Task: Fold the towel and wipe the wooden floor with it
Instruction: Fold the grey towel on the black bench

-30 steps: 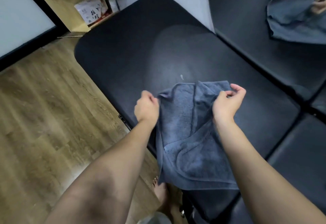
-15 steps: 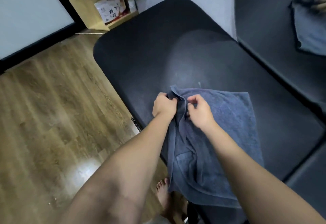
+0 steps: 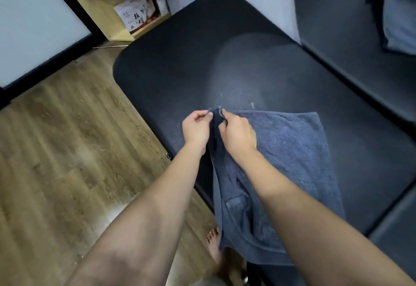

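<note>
The blue towel (image 3: 290,155) lies on the black padded bed (image 3: 202,60), its near end hanging over the edge above the wooden floor (image 3: 63,150). The left hand (image 3: 196,129) and right hand (image 3: 237,133) sit close together at its far left corner, fingers pinching the cloth

A blue-grey towel (image 3: 288,150) is laid on a black padded bench (image 3: 202,60), its near end draped over the bench edge above the wooden floor (image 3: 67,150). Its far left corner is pinched by the left hand (image 3: 196,128) and the right hand (image 3: 236,133), held close together
</note>
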`<action>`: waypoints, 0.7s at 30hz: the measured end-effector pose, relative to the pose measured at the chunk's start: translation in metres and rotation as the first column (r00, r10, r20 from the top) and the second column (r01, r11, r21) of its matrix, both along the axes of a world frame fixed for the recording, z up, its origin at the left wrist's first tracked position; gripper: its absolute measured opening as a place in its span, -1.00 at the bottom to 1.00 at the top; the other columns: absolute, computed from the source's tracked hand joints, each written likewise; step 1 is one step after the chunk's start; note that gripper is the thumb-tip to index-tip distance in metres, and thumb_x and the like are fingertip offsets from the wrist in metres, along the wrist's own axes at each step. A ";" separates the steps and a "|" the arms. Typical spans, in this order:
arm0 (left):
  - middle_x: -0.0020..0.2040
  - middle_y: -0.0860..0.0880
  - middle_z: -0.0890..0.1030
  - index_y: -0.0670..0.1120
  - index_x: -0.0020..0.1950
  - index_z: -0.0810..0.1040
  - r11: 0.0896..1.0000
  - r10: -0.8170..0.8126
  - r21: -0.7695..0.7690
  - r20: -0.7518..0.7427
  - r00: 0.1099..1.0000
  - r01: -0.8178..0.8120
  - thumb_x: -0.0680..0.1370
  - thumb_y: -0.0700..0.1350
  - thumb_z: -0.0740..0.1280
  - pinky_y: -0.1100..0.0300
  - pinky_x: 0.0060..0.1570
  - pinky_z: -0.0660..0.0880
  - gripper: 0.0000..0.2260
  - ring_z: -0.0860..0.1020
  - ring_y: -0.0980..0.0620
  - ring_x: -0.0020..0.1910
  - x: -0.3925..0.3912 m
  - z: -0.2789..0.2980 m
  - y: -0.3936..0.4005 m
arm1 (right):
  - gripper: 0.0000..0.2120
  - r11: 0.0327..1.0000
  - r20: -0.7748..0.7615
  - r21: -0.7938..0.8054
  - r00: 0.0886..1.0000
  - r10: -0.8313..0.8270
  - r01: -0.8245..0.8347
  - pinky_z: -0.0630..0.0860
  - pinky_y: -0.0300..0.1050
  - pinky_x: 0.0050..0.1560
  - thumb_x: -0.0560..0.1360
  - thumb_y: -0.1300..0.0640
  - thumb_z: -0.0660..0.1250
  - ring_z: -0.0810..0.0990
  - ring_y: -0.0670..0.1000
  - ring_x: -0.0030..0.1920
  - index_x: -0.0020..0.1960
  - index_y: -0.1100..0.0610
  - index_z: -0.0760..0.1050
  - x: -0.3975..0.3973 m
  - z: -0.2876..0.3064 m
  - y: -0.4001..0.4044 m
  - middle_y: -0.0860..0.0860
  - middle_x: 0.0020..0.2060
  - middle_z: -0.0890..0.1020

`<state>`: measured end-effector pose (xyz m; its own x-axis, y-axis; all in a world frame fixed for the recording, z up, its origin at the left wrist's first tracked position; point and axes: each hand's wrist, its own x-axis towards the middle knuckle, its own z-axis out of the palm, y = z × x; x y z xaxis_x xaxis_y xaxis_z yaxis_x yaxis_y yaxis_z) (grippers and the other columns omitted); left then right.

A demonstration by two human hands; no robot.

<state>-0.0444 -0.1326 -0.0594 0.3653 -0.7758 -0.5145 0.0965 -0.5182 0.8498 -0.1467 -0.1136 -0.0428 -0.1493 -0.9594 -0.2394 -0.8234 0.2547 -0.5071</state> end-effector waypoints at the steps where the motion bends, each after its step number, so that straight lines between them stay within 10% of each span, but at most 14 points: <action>1: -0.23 0.05 0.65 -0.11 -0.11 0.65 1.000 0.013 -0.014 0.014 1.000 -0.013 0.53 -0.22 0.45 0.42 -0.24 0.48 -0.96 0.57 0.21 -0.30 0.002 0.000 0.000 | -0.54 1.000 -0.037 -0.004 0.999 0.024 -0.025 0.50 0.07 0.00 0.58 0.13 0.16 0.60 0.27 0.10 0.46 -0.02 0.41 0.004 0.002 -0.001 0.19 0.08 0.66; 8: -0.28 0.04 0.59 -0.12 -0.19 0.60 0.979 0.205 -0.018 0.083 0.975 -0.204 0.53 -0.19 0.43 0.24 -0.15 0.50 -0.89 0.53 0.12 -0.29 0.010 -0.007 0.004 | -0.51 0.953 0.058 -0.144 0.963 -0.262 0.268 0.50 0.11 -0.06 0.55 0.11 0.15 0.59 0.30 -0.01 0.48 0.04 0.40 0.013 0.018 0.003 0.23 -0.05 0.66; 17: -0.22 -0.04 0.68 -0.17 -0.11 0.66 0.996 0.081 0.048 -0.265 0.961 -0.071 0.51 -0.09 0.50 0.18 -0.11 0.59 -0.85 0.61 0.05 -0.23 0.022 -0.005 0.004 | -0.45 0.963 0.069 0.181 0.980 0.188 -0.197 0.52 0.08 0.04 0.61 0.15 0.10 0.60 0.25 0.16 0.57 0.22 0.13 0.045 0.009 -0.001 0.20 0.18 0.59; 21: -0.10 -0.09 0.70 -0.26 0.13 0.66 0.998 0.049 0.042 -0.243 0.969 -0.039 0.49 -0.15 0.51 0.13 0.01 0.58 -0.72 0.64 -0.01 -0.09 0.033 -0.008 0.006 | -0.48 0.909 0.367 0.219 0.893 0.261 -0.356 0.64 0.09 -0.30 0.52 0.15 0.13 0.68 0.16 -0.28 0.48 0.11 0.24 0.031 0.006 -0.001 0.16 -0.10 0.66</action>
<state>-0.0114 -0.1270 -0.0676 0.2585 -0.7406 -0.6202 0.3219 -0.5393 0.7782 -0.1157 -0.1147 -0.0365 0.2743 -0.8327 -0.4810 -0.6854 0.1815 -0.7052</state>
